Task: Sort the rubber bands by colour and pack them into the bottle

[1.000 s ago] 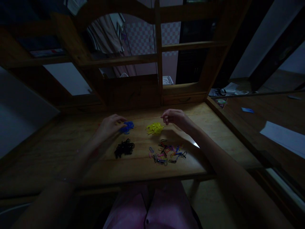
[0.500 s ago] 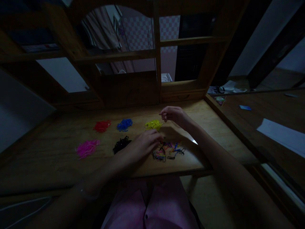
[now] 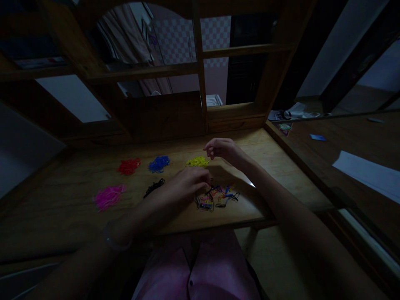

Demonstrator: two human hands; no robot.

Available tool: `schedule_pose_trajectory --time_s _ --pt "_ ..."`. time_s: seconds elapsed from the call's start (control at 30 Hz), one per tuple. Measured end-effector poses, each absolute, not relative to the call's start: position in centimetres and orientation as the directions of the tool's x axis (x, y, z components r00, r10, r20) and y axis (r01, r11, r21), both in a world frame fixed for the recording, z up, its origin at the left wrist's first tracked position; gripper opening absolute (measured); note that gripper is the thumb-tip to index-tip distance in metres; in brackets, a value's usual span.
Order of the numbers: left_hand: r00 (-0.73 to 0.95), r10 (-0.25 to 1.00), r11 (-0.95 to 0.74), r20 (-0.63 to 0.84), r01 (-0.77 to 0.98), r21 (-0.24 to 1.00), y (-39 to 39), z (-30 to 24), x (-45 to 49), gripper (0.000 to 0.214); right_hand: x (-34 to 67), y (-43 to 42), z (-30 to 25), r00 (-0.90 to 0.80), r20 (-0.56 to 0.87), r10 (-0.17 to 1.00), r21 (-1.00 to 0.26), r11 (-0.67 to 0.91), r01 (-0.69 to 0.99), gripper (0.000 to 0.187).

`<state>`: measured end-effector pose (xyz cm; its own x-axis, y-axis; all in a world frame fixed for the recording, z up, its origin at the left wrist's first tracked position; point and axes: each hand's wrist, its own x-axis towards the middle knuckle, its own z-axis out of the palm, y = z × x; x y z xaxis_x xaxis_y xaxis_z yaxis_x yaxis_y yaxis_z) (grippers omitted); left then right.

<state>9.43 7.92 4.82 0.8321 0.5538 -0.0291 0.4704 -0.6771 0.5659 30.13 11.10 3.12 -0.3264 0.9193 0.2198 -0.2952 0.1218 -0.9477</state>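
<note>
My left hand (image 3: 192,181) reaches over the left edge of a mixed pile of small coloured rubber bands (image 3: 220,200), its fingers bent and pressed together. Whatever is between those fingertips is hidden. Just right of the yellow rubber bands (image 3: 197,161), my right hand (image 3: 221,148) hovers above the table with loosely bent fingers a little apart; nothing shows in it. Part of a black rubber band pile (image 3: 154,187) is covered by my left hand and forearm. Blue rubber bands (image 3: 159,163), red rubber bands (image 3: 129,166) and pink rubber bands (image 3: 109,196) lie in separate heaps farther left.
The piles rest on a wooden tabletop (image 3: 75,175). Behind it rises a wooden shelf frame (image 3: 201,66) with small drawers (image 3: 236,124). A raised wooden edge (image 3: 290,156) borders the right side; beyond it lie white paper (image 3: 368,175) and a blue card (image 3: 318,137).
The view has shifted slightly, moving the whole scene a little left. My left hand has turned and covers more of the black pile, its fingers more curled. My right hand stays beside the yellow pile.
</note>
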Motion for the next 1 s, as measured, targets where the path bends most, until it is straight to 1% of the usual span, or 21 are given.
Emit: schedule_pose_trajectory --time_s 0.07,0.2,0.27,0.37,0.43,0.47,0.6,0.73,0.87,1.0 --pt "0.819 0.573 -0.623 -0.042 0.469 0.626 8.4 4.5 9.1 0.012 30.1 11.1 3.1 -0.325 0.221 0.920 -0.947 0.123 -0.296 0.020" --pt "0.794 0.600 -0.464 -0.097 0.444 0.766 8.9 3.7 8.8 0.016 30.1 11.1 3.2 -0.321 0.216 0.922 -0.947 0.118 -0.297 0.020" --pt "0.779 0.614 -0.394 -0.129 0.443 0.805 8.7 3.4 8.7 0.019 30.1 11.1 3.2 -0.321 0.213 0.923 -0.949 0.116 -0.295 0.020" --pt "0.748 0.639 -0.310 -0.182 0.466 0.828 8.2 3.0 8.5 0.021 30.1 11.0 3.2 -0.321 0.202 0.925 -0.953 0.111 -0.282 0.019" --pt "0.724 0.665 -0.293 -0.186 0.482 0.826 8.0 3.1 8.3 0.023 30.1 11.1 3.2 -0.319 0.196 0.927 -0.955 0.107 -0.277 0.019" --pt "0.717 0.677 -0.313 -0.165 0.483 0.818 8.0 3.3 8.3 0.023 30.1 11.1 3.1 -0.318 0.194 0.928 -0.956 0.105 -0.275 0.019" --pt "0.723 0.691 -0.486 0.009 0.456 0.745 7.3 4.7 8.9 0.017 30.1 11.1 3.0 -0.330 0.196 0.923 -0.956 0.105 -0.274 0.019" --pt "0.670 0.734 -0.539 0.112 0.473 0.697 4.8 5.2 10.8 0.015 30.1 11.1 3.0 -0.333 0.210 0.919 -0.953 0.117 -0.278 0.020" --pt "0.637 0.760 -0.541 0.129 0.509 0.669 2.6 3.4 12.9 0.012 30.1 11.1 3.0 -0.322 0.211 0.923 -0.953 0.121 -0.277 0.019" --pt "0.587 0.799 -0.528 0.131 0.581 0.619 2.2 1.9 14.4 0.013 30.3 11.3 2.9 -0.337 0.222 0.915 -0.947 0.120 -0.298 0.020"
